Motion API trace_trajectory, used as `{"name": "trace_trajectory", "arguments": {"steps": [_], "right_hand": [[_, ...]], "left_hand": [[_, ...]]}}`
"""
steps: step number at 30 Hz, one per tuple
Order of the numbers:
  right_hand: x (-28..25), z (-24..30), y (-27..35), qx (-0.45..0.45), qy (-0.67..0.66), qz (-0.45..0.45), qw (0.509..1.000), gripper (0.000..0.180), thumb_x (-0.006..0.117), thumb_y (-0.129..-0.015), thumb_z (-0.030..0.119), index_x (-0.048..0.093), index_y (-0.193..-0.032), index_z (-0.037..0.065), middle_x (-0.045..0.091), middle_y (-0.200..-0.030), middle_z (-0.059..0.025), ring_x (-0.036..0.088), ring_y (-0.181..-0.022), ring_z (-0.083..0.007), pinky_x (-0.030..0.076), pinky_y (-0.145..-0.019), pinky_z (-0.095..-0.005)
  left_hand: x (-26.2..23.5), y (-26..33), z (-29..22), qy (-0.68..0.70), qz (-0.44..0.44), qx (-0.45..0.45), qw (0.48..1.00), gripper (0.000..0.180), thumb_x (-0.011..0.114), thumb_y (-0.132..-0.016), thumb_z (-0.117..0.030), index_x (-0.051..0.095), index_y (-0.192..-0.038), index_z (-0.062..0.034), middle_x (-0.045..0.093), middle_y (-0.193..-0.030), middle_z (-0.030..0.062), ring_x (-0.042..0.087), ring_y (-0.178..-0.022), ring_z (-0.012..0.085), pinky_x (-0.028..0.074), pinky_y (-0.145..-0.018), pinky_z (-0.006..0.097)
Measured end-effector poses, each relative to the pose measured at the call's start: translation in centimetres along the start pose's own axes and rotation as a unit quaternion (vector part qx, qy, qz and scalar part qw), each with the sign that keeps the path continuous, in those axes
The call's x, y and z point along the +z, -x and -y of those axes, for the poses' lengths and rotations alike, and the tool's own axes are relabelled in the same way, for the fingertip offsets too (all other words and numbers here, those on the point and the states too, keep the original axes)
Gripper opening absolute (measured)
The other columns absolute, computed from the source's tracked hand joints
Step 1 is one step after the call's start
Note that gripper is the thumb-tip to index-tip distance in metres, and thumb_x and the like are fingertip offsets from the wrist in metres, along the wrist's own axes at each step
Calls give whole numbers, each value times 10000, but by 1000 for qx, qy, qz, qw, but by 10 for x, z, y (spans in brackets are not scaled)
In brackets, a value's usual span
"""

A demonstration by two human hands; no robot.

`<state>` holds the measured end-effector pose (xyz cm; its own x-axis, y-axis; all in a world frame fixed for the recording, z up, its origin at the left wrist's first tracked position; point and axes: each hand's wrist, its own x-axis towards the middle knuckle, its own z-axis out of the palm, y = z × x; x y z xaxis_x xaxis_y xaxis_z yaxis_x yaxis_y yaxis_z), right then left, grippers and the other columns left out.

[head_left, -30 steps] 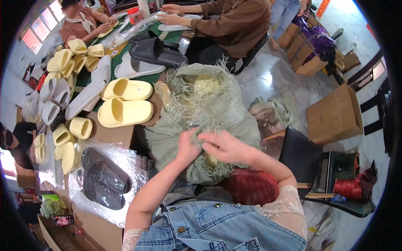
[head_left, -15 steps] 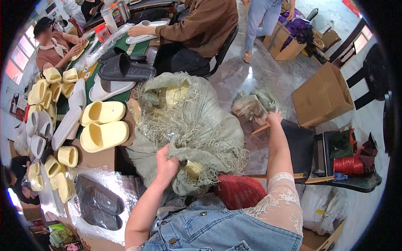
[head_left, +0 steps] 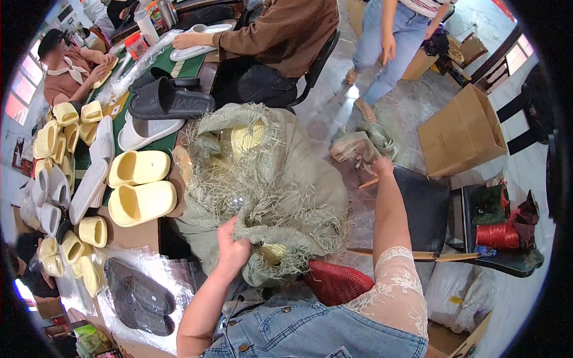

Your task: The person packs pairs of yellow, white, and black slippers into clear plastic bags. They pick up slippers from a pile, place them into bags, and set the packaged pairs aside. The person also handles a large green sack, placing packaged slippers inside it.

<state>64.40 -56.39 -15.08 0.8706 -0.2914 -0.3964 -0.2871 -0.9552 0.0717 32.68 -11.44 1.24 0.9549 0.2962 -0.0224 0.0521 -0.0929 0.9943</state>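
A big grey-green woven sack [head_left: 310,161] with a frayed mouth stands in front of me, and yellow slippers [head_left: 247,137] show through its opening. My left hand [head_left: 233,246] is closed on the sack's near edge; just right of it another yellow slipper [head_left: 273,253] peeks out. Stretched far to the right, my right hand [head_left: 382,165] grips a crumpled grey-green cloth [head_left: 353,148], apart from the sack. Its fingertips are partly hidden by the cloth.
Yellow slides [head_left: 143,203], grey slippers and black slides [head_left: 173,102] cover the table at left. A bagged dark pair [head_left: 140,292] lies nearer. People sit at the far table; another person [head_left: 388,53] walks by. An open carton [head_left: 459,134] and a chair [head_left: 421,206] are at right.
The walking person has come nearer, close to the cloth. My right hand still holds the cloth, and my left hand has shifted slightly left and down with the sack's edge.
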Motion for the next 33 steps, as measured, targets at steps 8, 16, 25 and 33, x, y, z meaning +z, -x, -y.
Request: {"name": "trace_trajectory", "arguments": {"steps": [8,16,25,33], "right_hand": [[10,-15,1,-4,-2,7,1000,418,631,-797,175,646,-1214,145,555,-1334,-126,509,-1273,-339,468,-988,-481],[16,-15,7,26,-14,-15,999,412,676,-753,219,698,-1165,239,609,-1294,-92,547,-1245,-295,463,-1023,-435],[-13,-15,36,92,36,-31,995,1297,881,-568,576,161,-1540,109,223,-1583,-165,232,-1466,-311,331,-1118,-513],[-65,-16,46,89,40,-352,931,1194,863,-656,379,112,-1538,91,204,-1579,-163,294,-1425,-326,359,-1090,-494]], "left_hand": [[-1,-2,-3,-53,10,27,998,423,507,-649,69,679,-1034,34,723,-883,155,696,-835,217,508,-788,317],[1,0,-6,-103,-16,44,994,442,547,-643,46,673,-1066,34,716,-942,197,705,-910,296,516,-829,340],[6,-5,-4,-92,1,40,995,435,596,-659,-22,684,-1084,-14,701,-960,204,677,-918,375,523,-800,385],[6,-3,7,-91,-8,29,995,429,620,-687,-85,693,-1108,-50,696,-972,216,660,-935,395,523,-814,419]]}}
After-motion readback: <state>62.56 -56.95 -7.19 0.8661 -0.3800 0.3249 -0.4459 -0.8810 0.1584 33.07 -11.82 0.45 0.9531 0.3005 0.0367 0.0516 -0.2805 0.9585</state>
